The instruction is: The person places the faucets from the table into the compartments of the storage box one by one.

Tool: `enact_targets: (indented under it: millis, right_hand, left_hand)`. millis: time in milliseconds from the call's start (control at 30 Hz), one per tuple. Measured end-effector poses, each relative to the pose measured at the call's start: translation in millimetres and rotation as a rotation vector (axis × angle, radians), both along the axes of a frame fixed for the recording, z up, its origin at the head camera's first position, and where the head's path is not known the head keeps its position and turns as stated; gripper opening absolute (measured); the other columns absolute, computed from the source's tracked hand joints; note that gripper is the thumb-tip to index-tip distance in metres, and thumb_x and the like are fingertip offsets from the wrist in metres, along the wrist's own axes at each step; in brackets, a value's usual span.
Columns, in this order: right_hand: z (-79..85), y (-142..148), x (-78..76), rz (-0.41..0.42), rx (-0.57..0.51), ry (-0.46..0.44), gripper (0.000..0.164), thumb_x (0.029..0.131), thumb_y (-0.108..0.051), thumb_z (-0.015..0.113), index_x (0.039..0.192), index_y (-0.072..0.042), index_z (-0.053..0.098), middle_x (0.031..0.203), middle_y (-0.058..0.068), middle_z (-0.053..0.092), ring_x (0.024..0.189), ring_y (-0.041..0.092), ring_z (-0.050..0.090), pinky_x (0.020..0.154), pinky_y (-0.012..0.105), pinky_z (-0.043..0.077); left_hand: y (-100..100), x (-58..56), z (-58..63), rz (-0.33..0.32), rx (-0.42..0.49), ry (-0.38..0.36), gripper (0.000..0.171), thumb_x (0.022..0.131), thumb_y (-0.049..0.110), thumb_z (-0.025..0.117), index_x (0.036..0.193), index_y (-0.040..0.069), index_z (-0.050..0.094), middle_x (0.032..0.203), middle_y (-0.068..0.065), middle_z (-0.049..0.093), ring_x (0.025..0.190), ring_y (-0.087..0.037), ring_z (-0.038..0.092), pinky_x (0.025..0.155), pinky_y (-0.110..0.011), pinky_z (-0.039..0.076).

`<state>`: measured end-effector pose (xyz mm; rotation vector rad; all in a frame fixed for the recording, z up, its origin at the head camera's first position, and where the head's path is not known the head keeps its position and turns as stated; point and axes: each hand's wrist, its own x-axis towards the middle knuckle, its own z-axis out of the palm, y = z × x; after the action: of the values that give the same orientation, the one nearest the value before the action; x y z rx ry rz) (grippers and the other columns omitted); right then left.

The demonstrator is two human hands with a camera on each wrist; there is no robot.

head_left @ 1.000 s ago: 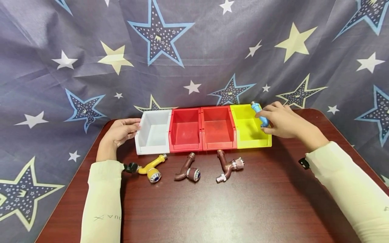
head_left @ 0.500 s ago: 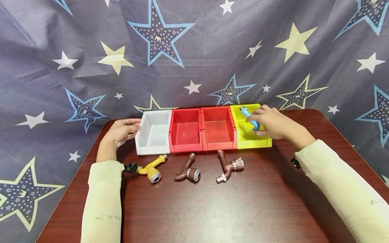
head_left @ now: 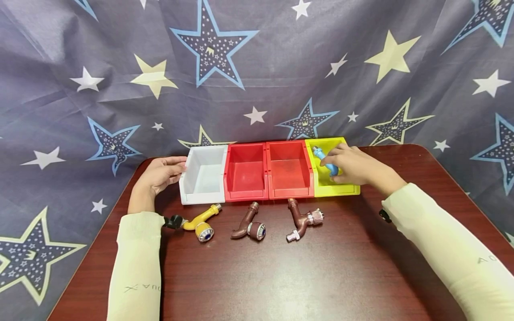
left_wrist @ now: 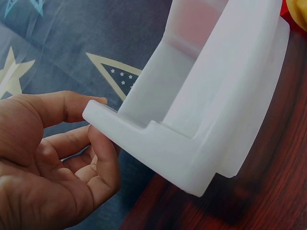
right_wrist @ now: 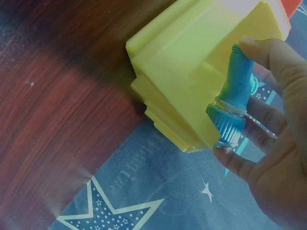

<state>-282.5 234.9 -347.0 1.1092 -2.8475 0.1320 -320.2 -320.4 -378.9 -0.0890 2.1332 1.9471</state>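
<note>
My left hand (head_left: 158,176) pinches the outer edge of the white bin (head_left: 202,198) at the left end of the row. Its finger and thumb meet the bin's corner (left_wrist: 153,148) in the left wrist view. At the other end, a blue water tap (head_left: 331,168) is held at the yellow bin (head_left: 336,191) by my right hand (head_left: 355,166). The right wrist view shows this blue tap (right_wrist: 235,91) between the thumb at its narrow end and a finger at its ribbed knob. The fingers partly cover it. I cannot tell whether it touches the bin.
Two red bins (head_left: 246,194) join the white and yellow ones in one row. In front lie a yellow tap (head_left: 196,223), a dark brown tap (head_left: 246,221) and another brown tap (head_left: 297,218) on the wooden table (head_left: 257,276). A star-patterned cloth (head_left: 257,80) hangs behind.
The right hand has carried the blue tap leftward and slightly down, from the yellow bin's right side toward its left. The left hand, bins and other taps have not moved.
</note>
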Motion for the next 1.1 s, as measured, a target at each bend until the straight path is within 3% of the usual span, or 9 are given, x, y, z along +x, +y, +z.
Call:
enact_targets:
  millis: [200, 500, 867, 1100]
  right_hand:
    - [-4.6, -4, -2.7, -0.006, 0.030, -0.008, 0.043, 0.081, -0.020, 0.086, 0.121, -0.010, 0.074, 0.120, 0.014, 0.069, 0.109, 0.034, 0.052, 0.083, 0.054, 0.048]
    - [-11.6, -8, -7.0, -0.023, 0.059, -0.033, 0.042, 0.081, -0.020, 0.086, 0.120, -0.012, 0.074, 0.121, 0.013, 0.070, 0.113, 0.035, 0.053, 0.093, 0.060, 0.045]
    - [-14.4, -17, -15.4, -0.059, 0.139, -0.113, 0.032, 0.085, -0.021, 0.083, 0.113, -0.012, 0.071, 0.112, 0.013, 0.067, 0.109, 0.037, 0.053, 0.092, 0.059, 0.048]
    - [-15.8, -19, -22.4, -0.096, 0.163, -0.162, 0.034, 0.086, -0.022, 0.083, 0.116, -0.011, 0.070, 0.117, 0.016, 0.066, 0.113, 0.039, 0.053, 0.098, 0.062, 0.045]
  left_hand:
    - [0, -1.0, 0.2, 0.001, -0.005, -0.004, 0.053, 0.098, -0.001, 0.063, 0.147, -0.008, 0.044, 0.105, 0.003, 0.071, 0.088, -0.009, 0.063, 0.077, -0.022, 0.055]
    - [-1, -2.3, -1.2, 0.003, -0.018, 0.002, 0.054, 0.098, -0.001, 0.064, 0.147, -0.008, 0.044, 0.103, 0.004, 0.071, 0.087, -0.009, 0.063, 0.076, -0.023, 0.055]
    - [0, -1.6, -2.7, 0.007, 0.000, -0.003, 0.053, 0.098, -0.002, 0.063, 0.147, -0.008, 0.044, 0.102, 0.004, 0.071, 0.086, -0.010, 0.063, 0.076, -0.023, 0.055]
    - [1, -1.2, -1.4, 0.010, -0.015, 0.002, 0.052, 0.097, -0.002, 0.063, 0.146, -0.008, 0.046, 0.102, 0.003, 0.071, 0.086, -0.010, 0.063, 0.076, -0.024, 0.055]
